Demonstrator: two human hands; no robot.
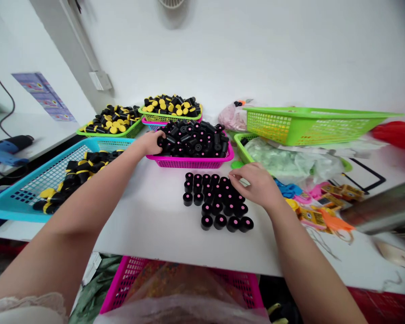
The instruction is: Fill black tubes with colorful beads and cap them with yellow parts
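Observation:
My left hand (150, 142) reaches into the left end of a pink basket (192, 161) heaped with black cylinders (197, 137); its fingers curl into the pile, and what they grip is hidden. My right hand (255, 183) rests at the right edge of a cluster of upright black cylinders with pink centres (216, 200) standing in rows on the white table (148, 220). Its fingertips are pinched together over one of them.
A blue basket (27, 189) with black and yellow pieces sits at the left. Two green baskets (114, 121) of black-and-yellow parts stand behind. A tilted green basket (310, 123), plastic bags and colourful packets crowd the right. Another pink basket (128, 279) is below the table edge.

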